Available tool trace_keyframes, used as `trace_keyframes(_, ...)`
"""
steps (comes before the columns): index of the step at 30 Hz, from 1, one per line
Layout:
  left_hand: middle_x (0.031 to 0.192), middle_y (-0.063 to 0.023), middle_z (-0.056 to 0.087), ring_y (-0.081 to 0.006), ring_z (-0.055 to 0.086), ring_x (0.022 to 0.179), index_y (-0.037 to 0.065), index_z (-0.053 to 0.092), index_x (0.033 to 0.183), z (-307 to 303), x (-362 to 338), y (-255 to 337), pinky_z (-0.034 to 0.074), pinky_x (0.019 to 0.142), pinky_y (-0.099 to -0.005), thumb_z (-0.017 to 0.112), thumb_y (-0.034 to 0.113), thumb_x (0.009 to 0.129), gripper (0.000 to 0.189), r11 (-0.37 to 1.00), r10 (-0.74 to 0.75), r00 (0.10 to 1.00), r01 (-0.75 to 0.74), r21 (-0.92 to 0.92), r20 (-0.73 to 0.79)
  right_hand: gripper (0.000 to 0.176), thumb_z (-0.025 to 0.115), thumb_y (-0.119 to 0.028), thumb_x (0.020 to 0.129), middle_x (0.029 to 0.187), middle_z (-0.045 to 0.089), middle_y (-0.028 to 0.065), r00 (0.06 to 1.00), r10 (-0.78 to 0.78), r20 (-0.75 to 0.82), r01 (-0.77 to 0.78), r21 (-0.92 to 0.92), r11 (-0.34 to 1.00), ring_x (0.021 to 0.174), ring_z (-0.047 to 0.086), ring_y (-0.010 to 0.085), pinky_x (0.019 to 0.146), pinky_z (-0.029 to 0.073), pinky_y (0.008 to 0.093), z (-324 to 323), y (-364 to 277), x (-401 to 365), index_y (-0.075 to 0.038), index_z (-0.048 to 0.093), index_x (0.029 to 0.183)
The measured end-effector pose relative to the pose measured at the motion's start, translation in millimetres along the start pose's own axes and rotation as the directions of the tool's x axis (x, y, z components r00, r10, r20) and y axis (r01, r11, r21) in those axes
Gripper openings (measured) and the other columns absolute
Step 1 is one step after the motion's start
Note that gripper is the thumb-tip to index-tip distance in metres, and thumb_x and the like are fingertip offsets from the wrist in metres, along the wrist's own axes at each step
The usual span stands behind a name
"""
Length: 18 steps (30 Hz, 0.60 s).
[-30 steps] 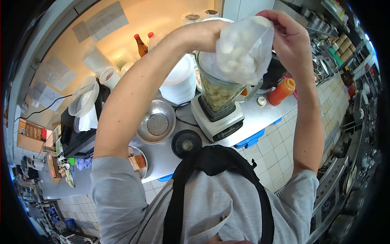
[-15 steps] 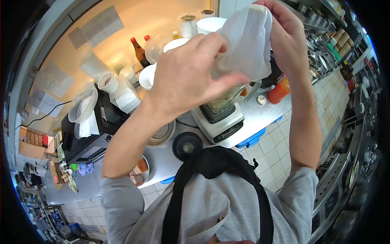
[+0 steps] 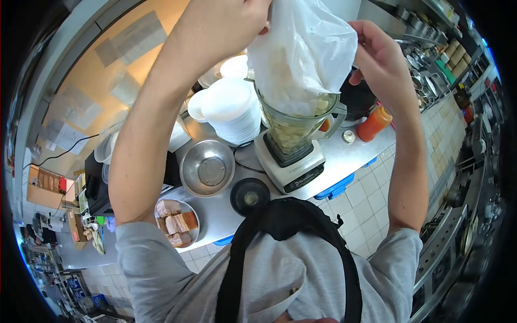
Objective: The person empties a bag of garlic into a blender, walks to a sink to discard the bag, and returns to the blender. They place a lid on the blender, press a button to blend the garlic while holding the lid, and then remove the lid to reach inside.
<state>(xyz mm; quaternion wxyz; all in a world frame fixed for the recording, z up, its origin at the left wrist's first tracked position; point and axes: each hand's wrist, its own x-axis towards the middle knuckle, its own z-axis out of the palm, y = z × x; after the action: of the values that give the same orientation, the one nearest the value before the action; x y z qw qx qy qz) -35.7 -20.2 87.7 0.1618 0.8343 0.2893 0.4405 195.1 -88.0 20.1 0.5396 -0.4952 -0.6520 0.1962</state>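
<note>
A translucent white plastic bag (image 3: 301, 51) hangs over the mouth of the blender jar (image 3: 295, 126), its lower end at the rim. My left hand (image 3: 231, 21) is closed on the bag's upper left side, partly cut off by the top edge. At the bag's right edge, my right hand (image 3: 379, 59) has its fingers curled against the plastic. Pale chunks fill much of the jar, which sits on the light blender base (image 3: 293, 172). The round black lid (image 3: 250, 197) lies on the counter left of the base.
A steel bowl (image 3: 207, 168), a stack of white containers (image 3: 231, 107) and a bowl with meat chunks (image 3: 177, 223) stand left of the blender. Right of it are an orange bottle (image 3: 374, 124) and a small white cap (image 3: 348, 137). Blue clips (image 3: 335, 187) line the counter edge.
The bag has come down and left to the jar's mouth, and it hangs spread out. My left hand has moved up, my right hand slightly down. The steel bowl and meat are now uncovered.
</note>
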Motion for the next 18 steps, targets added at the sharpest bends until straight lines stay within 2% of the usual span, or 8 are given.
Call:
trace_keyframes(3, 0.074, -0.0067, 0.059, -0.0138, 0.063, 0.061, -0.003, 0.056, 0.096, 0.6, 13.8, 13.0, 0.053, 0.056, -0.0281, 0.052, 0.021, 0.104, 0.026, 0.989, -0.040, 0.999, 0.041, -0.140, 0.005, 0.024, 0.061, -0.013, 0.096, 0.090, 0.067, 0.0021, 0.998, -0.056, -0.005, 0.055, -0.135, 0.989, 0.079, 0.065, 0.0080, 0.059, 0.053, 0.0221, 2.4, -0.8, -4.3, -0.001, 0.065, 0.117)
trace_keyframes(5, 0.074, -0.0071, 0.059, -0.0136, 0.062, 0.058, -0.002, 0.056, 0.096, 1.0, 19.0, 23.7, 0.054, 0.056, -0.0279, 0.052, 0.020, 0.104, 0.024, 0.985, -0.074, 0.997, 0.073, -0.153, -0.002, 0.025, 0.062, -0.016, 0.097, 0.096, 0.067, 0.0035, 0.946, -0.318, -0.054, 0.301, -0.207, 0.931, 0.083, 0.064, 0.0087, 0.061, 0.053, 0.0230, 4.2, 2.4, -4.0, -0.001, 0.065, 0.116)
trace_keyframes(8, 0.076, -0.0050, 0.058, -0.0118, 0.061, 0.061, -0.002, 0.056, 0.096, 9.9, 19.7, 10.5, 0.055, 0.058, -0.0278, 0.053, 0.020, 0.104, 0.024, 0.958, 0.112, 0.993, -0.097, -0.271, 0.039, 0.036, 0.061, -0.009, 0.099, 0.107, 0.065, 0.0020, 0.961, -0.276, 0.016, 0.272, -0.213, 0.938, 0.084, 0.060, 0.0049, 0.065, 0.052, 0.0201, 7.2, -9.8, -1.8, -0.004, 0.057, 0.135)
trace_keyframes(12, 0.076, -0.0028, 0.057, -0.0103, 0.061, 0.065, 0.000, 0.056, 0.096, 22.3, 20.1, -1.6, 0.055, 0.058, -0.0278, 0.054, 0.020, 0.104, 0.022, 0.957, 0.027, 1.000, -0.023, -0.291, 0.012, 0.032, 0.061, -0.013, 0.101, 0.103, 0.066, 0.0017, 0.985, -0.169, 0.024, 0.170, -0.243, 0.955, 0.087, 0.060, 0.0047, 0.067, 0.050, 0.0191, 2.2, -22.5, 3.8, -0.003, 0.059, 0.131)
trace_keyframes(14, 0.077, -0.0016, 0.056, -0.0092, 0.060, 0.068, 0.002, 0.056, 0.095, 22.5, 10.9, -16.9, 0.055, 0.059, -0.0279, 0.055, 0.020, 0.103, 0.020, 0.899, -0.002, 1.000, 0.012, -0.438, 0.023, 0.006, 0.061, -0.003, 0.098, 0.078, 0.062, -0.0010, 0.994, -0.078, -0.075, 0.081, 0.039, 0.996, 0.069, 0.057, 0.0031, 0.057, 0.046, 0.0190, 7.7, -59.5, 1.4, 0.002, 0.063, 0.100)
trace_keyframes(15, 0.077, -0.0016, 0.056, -0.0092, 0.060, 0.068, 0.002, 0.056, 0.095, 21.1, 8.9, -20.6, 0.055, 0.059, -0.0279, 0.055, 0.020, 0.103, 0.020, 0.899, -0.002, 1.000, 0.012, -0.437, 0.024, 0.006, 0.061, -0.003, 0.098, 0.078, 0.062, -0.0010, 0.994, -0.078, -0.075, 0.081, 0.039, 0.996, 0.069, 0.057, 0.0031, 0.057, 0.046, 0.0190, 5.6, -47.1, 4.3, 0.002, 0.063, 0.100)
trace_keyframes(17, 0.077, -0.0016, 0.056, -0.0100, 0.060, 0.066, 0.003, 0.056, 0.095, 16.8, 3.7, -25.4, 0.055, 0.059, -0.0282, 0.055, 0.019, 0.103, 0.018, 0.961, -0.062, 0.997, 0.047, -0.273, -0.046, 0.033, 0.063, -0.018, 0.101, 0.100, 0.066, 0.0015, 0.973, -0.216, 0.081, 0.221, -0.065, 0.973, 0.090, 0.059, 0.0051, 0.068, 0.050, 0.0194, 5.3, -16.0, 13.1, -0.001, 0.060, 0.129)
trace_keyframes(18, 0.077, -0.0016, 0.056, -0.0100, 0.060, 0.066, 0.003, 0.056, 0.095, 13.4, 1.6, -23.1, 0.055, 0.059, -0.0282, 0.055, 0.019, 0.103, 0.018, 0.962, -0.066, 0.996, 0.050, -0.270, -0.052, 0.033, 0.066, -0.022, 0.098, 0.098, 0.067, 0.0033, 0.977, -0.190, 0.095, 0.198, -0.080, 0.977, 0.089, 0.061, 0.0090, 0.068, 0.052, 0.0244, 9.8, -14.5, 8.1, -0.001, 0.062, 0.123)
